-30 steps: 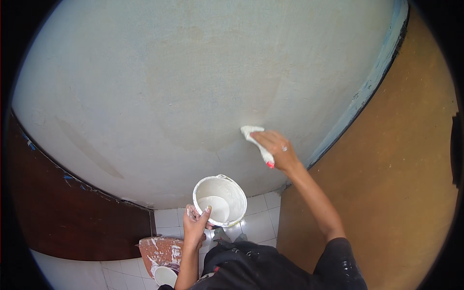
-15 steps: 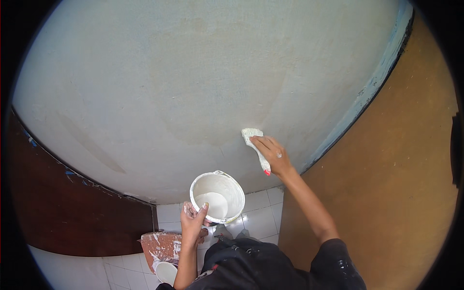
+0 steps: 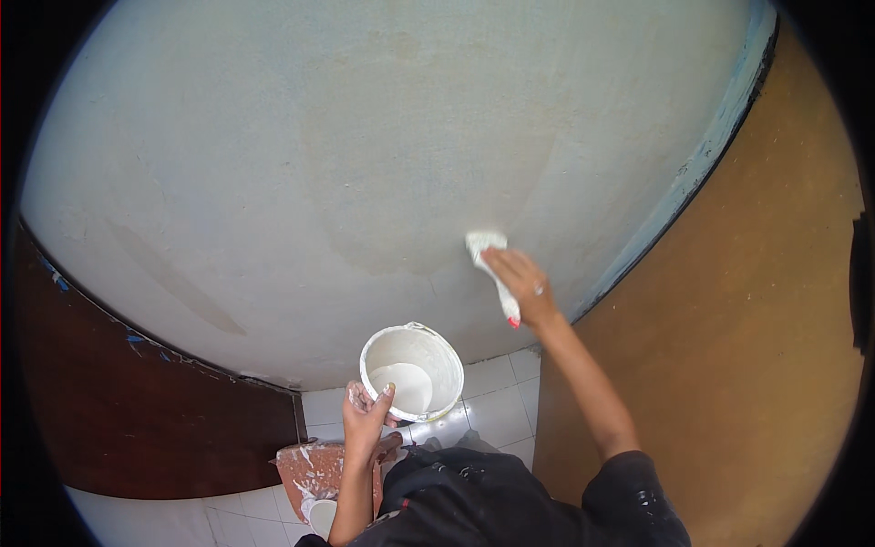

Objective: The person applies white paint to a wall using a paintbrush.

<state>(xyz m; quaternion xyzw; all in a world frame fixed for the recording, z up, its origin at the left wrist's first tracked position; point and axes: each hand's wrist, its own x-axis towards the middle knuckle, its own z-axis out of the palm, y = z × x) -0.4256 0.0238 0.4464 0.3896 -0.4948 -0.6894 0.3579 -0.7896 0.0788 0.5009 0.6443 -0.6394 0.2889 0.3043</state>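
**Brush nudges up the wall, a touch farther from the bucket**

And up it goes: since half a second ago, the brush [image 3: 499, 284] has climbed slightly, leaving the bucket [image 3: 442, 365] a little farther below it. The right hand [image 3: 524, 281] is closed around the brush, above and right of the bucket, the handle's red tip poking out below. Fingers sit close to the bristles, probably for firmer control, and the bristles appear to be against the pale wall [image 3: 428, 137].

Now the left hand [image 3: 366, 417]: it grips the bucket's near-left rim, thumb hooked over the edge (there's white smeared on those fingers, too). The bucket is held off the floor, mouth up, presumably to keep its load within easy reach of the brush. Inside, white liquid [image 3: 404, 387] pools well below the rim, with streaky walls above it.

Farther out, below and left of the bucket, a white-splattered reddish board [image 3: 310, 474] lies beside a small white container [image 3: 321, 502], partly behind the forearm; its contents I can't make out.
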